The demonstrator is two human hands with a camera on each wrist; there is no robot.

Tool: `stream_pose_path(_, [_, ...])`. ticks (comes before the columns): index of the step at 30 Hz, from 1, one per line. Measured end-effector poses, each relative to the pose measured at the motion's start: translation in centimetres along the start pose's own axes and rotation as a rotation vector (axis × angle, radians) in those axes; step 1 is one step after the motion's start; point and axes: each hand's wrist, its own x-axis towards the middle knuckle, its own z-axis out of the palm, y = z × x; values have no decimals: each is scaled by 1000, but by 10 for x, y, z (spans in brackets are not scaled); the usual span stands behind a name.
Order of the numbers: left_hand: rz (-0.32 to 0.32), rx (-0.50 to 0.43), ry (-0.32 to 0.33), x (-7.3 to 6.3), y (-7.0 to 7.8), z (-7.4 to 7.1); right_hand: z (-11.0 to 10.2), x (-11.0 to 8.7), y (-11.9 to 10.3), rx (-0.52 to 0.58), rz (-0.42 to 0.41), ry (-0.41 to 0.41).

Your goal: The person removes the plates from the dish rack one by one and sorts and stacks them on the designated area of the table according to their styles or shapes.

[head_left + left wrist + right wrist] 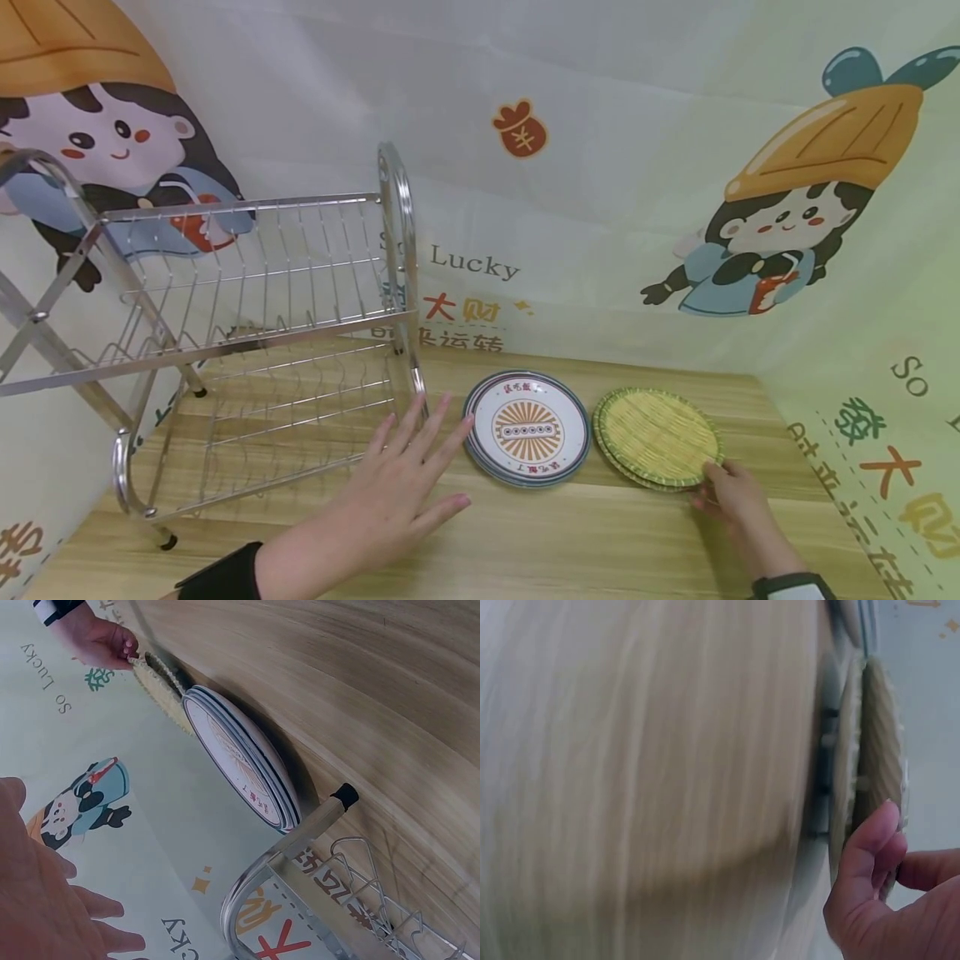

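My right hand (pixel 738 502) pinches the right edge of the upper round woven bamboo tray (pixel 660 433), yellow with a green rim. In the right wrist view that tray (pixel 886 739) tilts up from a second woven tray (pixel 845 765), leaving a dark gap between them. My left hand (pixel 397 492) is held with fingers spread and holds nothing, between the rack and the plates. Beside its fingertips lies a stack of round white plates (pixel 528 458) with dark rims; the top one carries an orange sunburst print. The left wrist view shows the plates (pixel 240 754) stacked flat.
A two-tier chrome dish rack (pixel 277 333) stands on the left of the wood-grain table (pixel 570 542), its feet near my left forearm. Behind and at both sides hangs a printed cloth backdrop (pixel 600 208), meeting the table's back edge.
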Motion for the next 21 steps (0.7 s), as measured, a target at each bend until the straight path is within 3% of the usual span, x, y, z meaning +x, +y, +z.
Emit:
stream_pose_path(8, [-4, -2, -8, -1, -1, 1, -1, 2, 7, -105, -35, -28])
stream_pose_path(21, [-9, -4, -24, -2, -1, 3, 3, 5, 9, -78, -5, -3])
